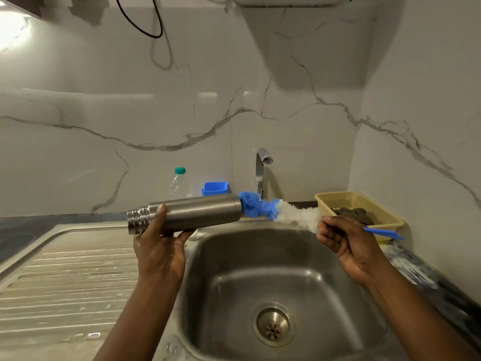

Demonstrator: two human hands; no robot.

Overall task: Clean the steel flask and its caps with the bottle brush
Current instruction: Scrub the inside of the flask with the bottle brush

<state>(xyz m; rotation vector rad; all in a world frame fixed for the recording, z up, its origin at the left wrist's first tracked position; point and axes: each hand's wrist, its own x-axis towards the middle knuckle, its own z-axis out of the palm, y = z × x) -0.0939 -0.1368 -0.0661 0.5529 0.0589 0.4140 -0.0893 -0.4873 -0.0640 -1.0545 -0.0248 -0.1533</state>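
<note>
Flask [187, 213] lies sideways over the sink [273, 256] in the left hand's [158, 246] grip, so the right hand [341, 238], clutching the brush [260, 208], can work bristles at its mouth.

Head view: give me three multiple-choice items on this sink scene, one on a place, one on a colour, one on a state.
1. Where does the yellow basket stand? A. hanging on the wall B. on the counter, right of the tap C. directly under the tap
2. What colour are the bottle brush bristles nearest the steel flask? A. red B. black C. blue
3. How is the steel flask held? A. sideways in the left hand B. upright on the counter C. upside down on a rack
Answers: 1 B, it sits past the tap; 2 C, blue bristles meet the flask's end; 3 A, the left hand grips it level above the sink.
</note>
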